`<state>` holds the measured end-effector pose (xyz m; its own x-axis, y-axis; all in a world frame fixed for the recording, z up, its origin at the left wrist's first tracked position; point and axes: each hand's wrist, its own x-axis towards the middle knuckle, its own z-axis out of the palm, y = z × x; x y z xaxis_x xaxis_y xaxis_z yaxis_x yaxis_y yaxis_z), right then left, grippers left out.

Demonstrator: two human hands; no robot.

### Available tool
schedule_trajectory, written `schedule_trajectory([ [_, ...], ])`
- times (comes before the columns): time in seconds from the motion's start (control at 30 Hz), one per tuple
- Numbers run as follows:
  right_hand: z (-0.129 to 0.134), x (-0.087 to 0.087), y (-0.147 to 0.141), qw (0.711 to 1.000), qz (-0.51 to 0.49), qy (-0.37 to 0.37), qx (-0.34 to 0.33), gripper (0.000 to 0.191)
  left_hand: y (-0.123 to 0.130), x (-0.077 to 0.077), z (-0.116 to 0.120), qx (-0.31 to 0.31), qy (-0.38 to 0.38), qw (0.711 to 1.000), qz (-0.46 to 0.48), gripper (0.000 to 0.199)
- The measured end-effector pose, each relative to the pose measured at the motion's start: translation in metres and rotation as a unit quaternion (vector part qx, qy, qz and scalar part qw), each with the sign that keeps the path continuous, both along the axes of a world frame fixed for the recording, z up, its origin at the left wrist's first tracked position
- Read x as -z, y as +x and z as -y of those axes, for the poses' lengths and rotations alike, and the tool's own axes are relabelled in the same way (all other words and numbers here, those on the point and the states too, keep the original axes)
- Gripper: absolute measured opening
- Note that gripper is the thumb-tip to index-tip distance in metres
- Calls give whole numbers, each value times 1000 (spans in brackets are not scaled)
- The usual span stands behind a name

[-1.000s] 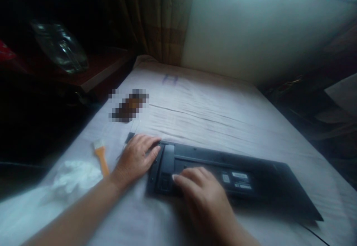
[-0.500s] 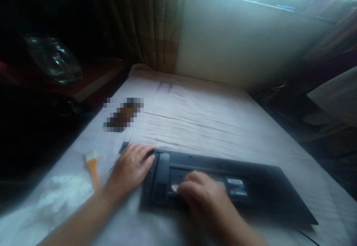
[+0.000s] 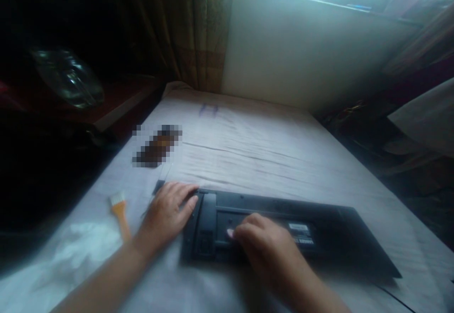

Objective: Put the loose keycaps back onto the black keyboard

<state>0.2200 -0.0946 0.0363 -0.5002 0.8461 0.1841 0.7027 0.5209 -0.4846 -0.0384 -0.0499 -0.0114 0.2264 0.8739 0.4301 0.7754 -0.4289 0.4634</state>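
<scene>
A black keyboard (image 3: 333, 237) lies upside down on the sheet, with white labels (image 3: 301, 232) on its underside. My left hand (image 3: 168, 213) grips its left end, thumb and fingers at the edge. Closed in a pinch, my right hand (image 3: 264, 239) is over the left-middle part of the underside. A small pale, soft-looking piece (image 3: 230, 233) pokes out from its fingertips against the keyboard; most of it is hidden, so its kind is unclear. Past the left hand, a thin item with a dark end (image 3: 159, 186) is partly covered.
A brush with an orange handle (image 3: 121, 217) lies left of my left forearm, near a crumpled white cloth (image 3: 76, 251). Farther off is a blurred-out brown object (image 3: 158, 146). A cable (image 3: 395, 299) runs at the lower right. A glass vessel (image 3: 73, 79) stands on a reddish shelf (image 3: 122, 102).
My right hand has slid a little to the right and slightly away from me along the keyboard, with the pale piece. My left hand keeps its place.
</scene>
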Motion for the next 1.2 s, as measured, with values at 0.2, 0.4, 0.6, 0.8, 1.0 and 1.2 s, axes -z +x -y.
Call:
schedule_trajectory([
  [0.2, -15, 1, -27, 993, 60, 93, 43, 20, 1, -1, 0, 5, 1, 1000, -5, 29],
  [0.4, -15, -1, -34, 987, 107, 114, 25, 26, 0, -1, 0, 7, -6, 1000, -6, 30],
  [0.6, -4, -6, -29, 990, 133, 54, 5, 29, 0, -1, 0, 7, -13, 1000, -6, 29],
  [0.8, -14, -9, -40, 984, 161, 54, 57, 22, 0, -2, -1, 3, -15, 1000, -6, 30],
  [1.0, -15, -10, -40, 983, 168, 38, 69, 24, 2, -6, 2, 2, -25, 1000, -13, 35],
  [1.2, -13, -9, -21, 977, 183, 28, 101, 30, 2, -5, 5, -1, -39, 999, -19, 41],
])
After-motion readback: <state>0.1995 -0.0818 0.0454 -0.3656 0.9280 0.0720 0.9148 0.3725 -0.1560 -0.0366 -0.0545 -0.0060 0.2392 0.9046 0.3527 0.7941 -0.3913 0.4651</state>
